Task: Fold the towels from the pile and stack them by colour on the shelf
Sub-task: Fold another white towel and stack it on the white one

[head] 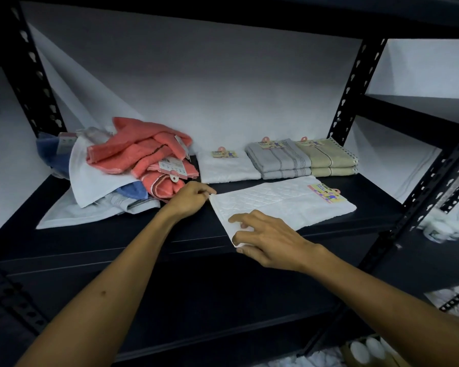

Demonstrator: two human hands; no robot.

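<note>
Head view: both hands pinch the left end of a white towel on the shelf, mid-fold.

The white towel (284, 205) lies flat near the front edge of the shelf (170, 242), its label at the far right corner. The left hand (188, 198) pinches the far left corner; the right hand (265, 238) pinches the near left corner, other fingers spread over the cloth. Behind it sit a folded white towel (228, 168), a grey stack (280, 158) and a beige stack (329, 157). The unfolded pile (133, 170), mostly coral, lies to the left. Likely risks: uneven corners would give a skewed fold, and the towel lies so near the shelf's front that a drag could slide it off.
</note>
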